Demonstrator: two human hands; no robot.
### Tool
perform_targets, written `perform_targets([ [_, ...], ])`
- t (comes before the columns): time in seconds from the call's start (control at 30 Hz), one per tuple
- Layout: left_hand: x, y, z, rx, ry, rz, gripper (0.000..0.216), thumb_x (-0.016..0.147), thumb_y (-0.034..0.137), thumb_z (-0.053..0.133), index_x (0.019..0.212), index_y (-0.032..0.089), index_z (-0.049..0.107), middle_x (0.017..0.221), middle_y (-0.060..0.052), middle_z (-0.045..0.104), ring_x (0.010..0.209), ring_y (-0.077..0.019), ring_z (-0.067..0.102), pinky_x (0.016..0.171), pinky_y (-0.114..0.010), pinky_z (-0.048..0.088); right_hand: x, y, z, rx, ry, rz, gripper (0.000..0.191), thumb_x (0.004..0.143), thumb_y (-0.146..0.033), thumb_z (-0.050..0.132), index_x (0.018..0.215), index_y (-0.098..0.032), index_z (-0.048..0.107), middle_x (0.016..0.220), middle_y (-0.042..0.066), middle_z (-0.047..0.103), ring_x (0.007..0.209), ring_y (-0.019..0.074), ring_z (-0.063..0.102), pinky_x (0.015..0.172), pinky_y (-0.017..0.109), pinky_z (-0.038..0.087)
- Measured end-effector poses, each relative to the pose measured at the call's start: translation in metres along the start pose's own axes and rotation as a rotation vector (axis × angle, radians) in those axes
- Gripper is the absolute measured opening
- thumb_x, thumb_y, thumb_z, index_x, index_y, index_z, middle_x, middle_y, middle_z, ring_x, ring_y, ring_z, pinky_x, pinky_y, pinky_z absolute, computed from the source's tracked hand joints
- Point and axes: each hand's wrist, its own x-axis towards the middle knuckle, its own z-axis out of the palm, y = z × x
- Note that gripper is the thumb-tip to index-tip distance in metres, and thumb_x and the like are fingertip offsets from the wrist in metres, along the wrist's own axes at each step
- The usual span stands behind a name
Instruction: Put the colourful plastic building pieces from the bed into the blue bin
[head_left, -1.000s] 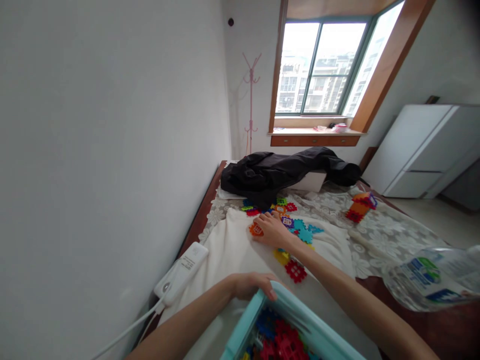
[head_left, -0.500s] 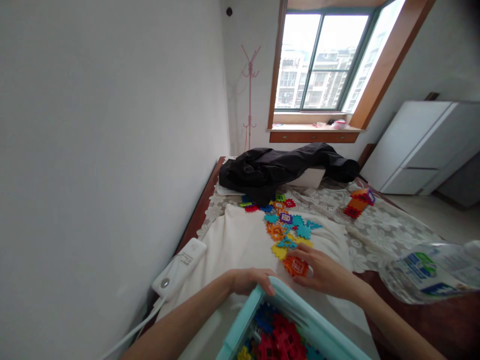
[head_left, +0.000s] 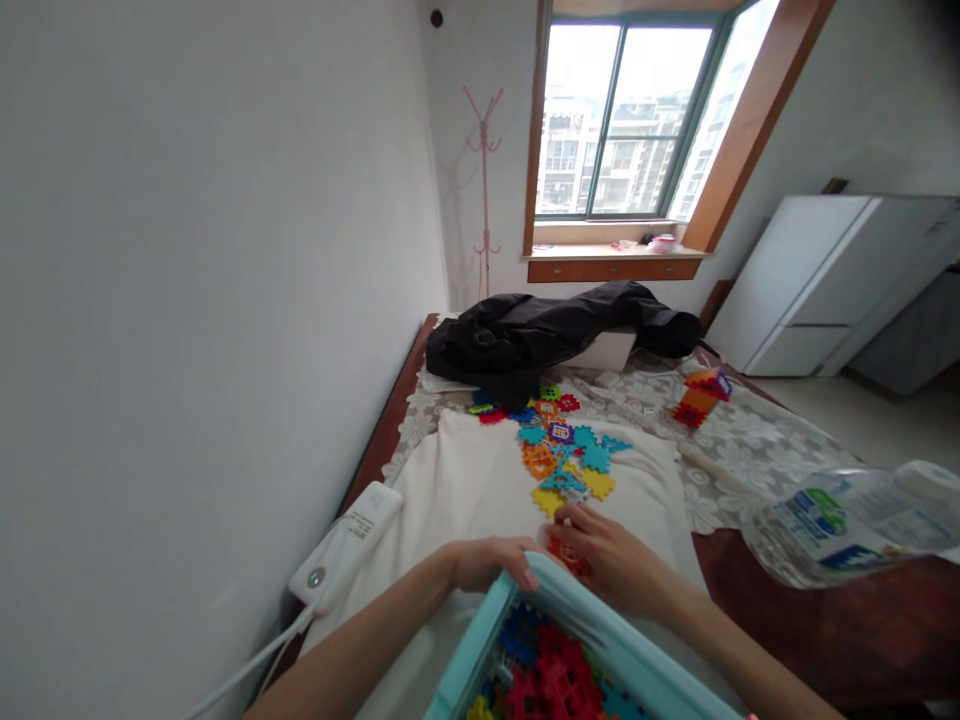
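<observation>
My left hand is closed over the corner of a light-teal plastic box, thumb on the rim. Red, blue and yellow notched building pieces fill what shows of it. Just beyond the rim, the fingers of my right hand are closed on an orange building piece, which they partly cover. Past that hand, a loose spread of flat building pieces in teal, yellow, orange and purple lies on the white cloth.
Black fabric lies across the far end of the table. A small assembled orange and red block shape stands at the right. Nearer are a clear plastic bottle on the right and a white power strip along the left wall.
My right hand has moved a little left and nearer the box with the orange piece, turning so its back covers more of it. The view has shifted slightly.
</observation>
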Motion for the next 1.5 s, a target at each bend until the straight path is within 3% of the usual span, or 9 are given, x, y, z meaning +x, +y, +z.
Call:
perform_targets([
  [0.1, 0.002, -0.005, -0.003, 0.015, 0.006, -0.014, 0.077, 0.059, 0.035, 0.072, 0.133, 0.013, 0.076, 0.103, -0.007, 0.081, 0.076, -0.0212, 0.066, 0.076, -0.034, 0.055, -0.01, 0.013, -0.023, 0.079, -0.047, -0.024, 0.036, 0.099, -0.031, 0.068, 0.135, -0.028, 0.072, 0.134, 0.012, 0.068, 0.12, 0.0275, 0.071, 0.108, 0.038, 0.057],
  [0.2, 0.003, -0.011, -0.007, 0.03, 0.009, -0.029, 0.072, 0.06, 0.034, 0.07, 0.128, 0.011, 0.078, 0.098, -0.007, 0.08, 0.081, -0.0229, 0.067, 0.082, -0.035, 0.055, -0.012, 0.046, -0.041, -0.001, 0.088, 0.108, 0.036, 0.101, -0.033, 0.065, 0.135, -0.026, 0.073, 0.137, 0.014, 0.068, 0.119, 0.0291, 0.072, 0.11, 0.042, 0.056],
  [0.37, 0.004, -0.015, -0.009, 0.045, -0.025, 0.009, 0.063, 0.063, 0.035, 0.065, 0.119, 0.01, 0.081, 0.096, -0.009, 0.079, 0.093, -0.0285, 0.07, 0.091, -0.039, 0.055, 0.006, 0.093, -0.042, -0.194, 0.16, 0.214, 0.037, 0.099, -0.033, 0.064, 0.134, -0.022, 0.068, 0.13, 0.015, 0.071, 0.111, 0.031, 0.074, 0.101, 0.044, 0.059],
  [0.57, 0.003, -0.008, -0.007, 0.035, -0.028, -0.019, 0.052, 0.059, 0.035, 0.07, 0.104, 0.013, 0.084, 0.085, -0.006, 0.077, 0.085, -0.0267, 0.069, 0.087, -0.038, 0.055, 0.021, 0.093, -0.034, -0.281, 0.133, 0.186, 0.036, 0.091, -0.017, 0.06, 0.126, -0.024, 0.064, 0.127, 0.013, 0.068, 0.114, 0.0298, 0.071, 0.1, 0.041, 0.057],
  [0.83, 0.001, -0.007, -0.003, -0.003, -0.012, -0.005, 0.052, 0.058, 0.034, 0.071, 0.103, 0.012, 0.086, 0.098, -0.006, 0.079, 0.088, -0.0235, 0.066, 0.083, -0.032, 0.052, 0.013, 0.101, -0.029, -0.175, 0.191, 0.142, 0.02, 0.101, -0.029, 0.06, 0.121, -0.025, 0.063, 0.125, 0.013, 0.069, 0.112, 0.0303, 0.07, 0.099, 0.044, 0.057],
  [1.07, 0.002, -0.007, -0.003, -0.019, -0.012, -0.007, 0.053, 0.057, 0.032, 0.071, 0.104, 0.012, 0.086, 0.099, -0.007, 0.08, 0.09, -0.0246, 0.066, 0.086, -0.034, 0.052, 0.002, 0.121, -0.057, 0.011, 0.305, 0.166, 0.017, 0.1, -0.037, 0.065, 0.11, -0.025, 0.068, 0.111, 0.009, 0.073, 0.099, 0.0274, 0.071, 0.091, 0.042, 0.059],
  [1.17, 0.002, -0.004, -0.001, -0.013, 0.002, -0.02, 0.052, 0.057, 0.032, 0.07, 0.103, 0.014, 0.087, 0.099, -0.005, 0.08, 0.087, -0.0237, 0.066, 0.085, -0.033, 0.053, 0.004, 0.123, -0.069, 0.034, 0.365, 0.144, 0.02, 0.101, -0.039, 0.066, 0.115, -0.025, 0.067, 0.116, 0.011, 0.072, 0.101, 0.0273, 0.071, 0.093, 0.043, 0.059],
  [1.27, 0.001, -0.002, 0.0, -0.008, 0.012, -0.028, 0.05, 0.056, 0.032, 0.07, 0.1, 0.015, 0.087, 0.096, -0.004, 0.08, 0.085, -0.0222, 0.066, 0.083, -0.032, 0.053, 0.017, 0.127, -0.071, -0.023, 0.347, 0.046, 0.023, 0.1, -0.031, 0.066, 0.122, -0.026, 0.064, 0.134, 0.014, 0.068, 0.119, 0.0302, 0.069, 0.106, 0.046, 0.057],
  [1.5, 0.001, -0.004, -0.003, 0.021, -0.037, 0.012, 0.055, 0.063, 0.033, 0.068, 0.11, 0.012, 0.084, 0.093, -0.007, 0.079, 0.089, -0.0271, 0.069, 0.092, -0.039, 0.054, 0.034, 0.148, -0.04, -0.132, 0.247, -0.046, 0.049, 0.089, -0.01, 0.055, 0.135, -0.026, 0.056, 0.14, 0.014, 0.067, 0.133, 0.0322, 0.063, 0.115, 0.054, 0.052],
])
